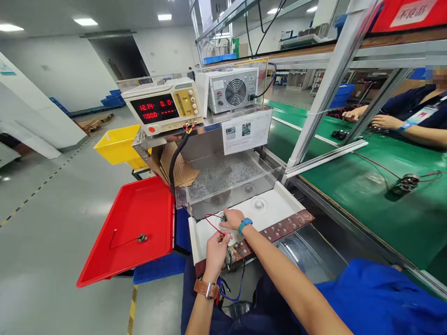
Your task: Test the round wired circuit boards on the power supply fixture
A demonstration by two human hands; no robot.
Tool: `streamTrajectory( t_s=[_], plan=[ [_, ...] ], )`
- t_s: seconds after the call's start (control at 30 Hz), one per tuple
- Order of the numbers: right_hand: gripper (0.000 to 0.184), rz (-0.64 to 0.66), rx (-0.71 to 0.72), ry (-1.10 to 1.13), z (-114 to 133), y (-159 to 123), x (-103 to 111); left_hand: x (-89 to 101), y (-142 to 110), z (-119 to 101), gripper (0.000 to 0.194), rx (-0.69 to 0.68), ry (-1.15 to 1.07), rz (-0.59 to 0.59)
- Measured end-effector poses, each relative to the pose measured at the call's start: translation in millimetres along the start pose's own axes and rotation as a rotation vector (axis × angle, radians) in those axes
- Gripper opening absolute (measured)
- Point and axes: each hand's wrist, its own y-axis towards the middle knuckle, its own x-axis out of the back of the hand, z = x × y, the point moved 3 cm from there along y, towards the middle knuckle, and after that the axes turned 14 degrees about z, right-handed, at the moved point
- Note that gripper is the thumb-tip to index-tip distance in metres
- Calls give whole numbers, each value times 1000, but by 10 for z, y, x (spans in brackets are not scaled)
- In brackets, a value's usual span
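Note:
My left hand (215, 250) is closed in a pinch on a thin red wire (212, 224) at the front of a white fixture tray (279, 207). My right hand (233, 218), with a blue wristband, lies just beyond it with its fingers curled on a small dark part (223, 217) where the red wire ends. A brown terminal strip (279, 229) with metal contacts runs along the tray's front edge. Blue and black leads (237, 284) hang below my left hand. A round disc (259, 204) sits on the tray to the right of my hands.
A red tray (139, 218) at left holds one small motor (142, 237) with a wire. Behind stand a power supply (164, 106) with red digits, a fan box (233, 89), a clear cover (226, 179) and a yellow bin (117, 144). Another person's hands (370, 118) work at the green conveyor (384, 204), where a motor (405, 183) lies.

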Motion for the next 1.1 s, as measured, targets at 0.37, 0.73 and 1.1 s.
streamTrajectory(
  t_s=[0.37, 0.73, 1.1],
  plan=[
    [53, -20, -18, -7, 16, -25, 46, -13, -20, -16, 31, -40, 33, -22],
    [54, 1, -27, 28, 10, 19, -7, -46, 22, -51, 35, 7, 24, -46],
    [52, -21, -11, 55, 14, 39, 35, 7, -125, -111, 39, -42, -59, -129]
  ],
)
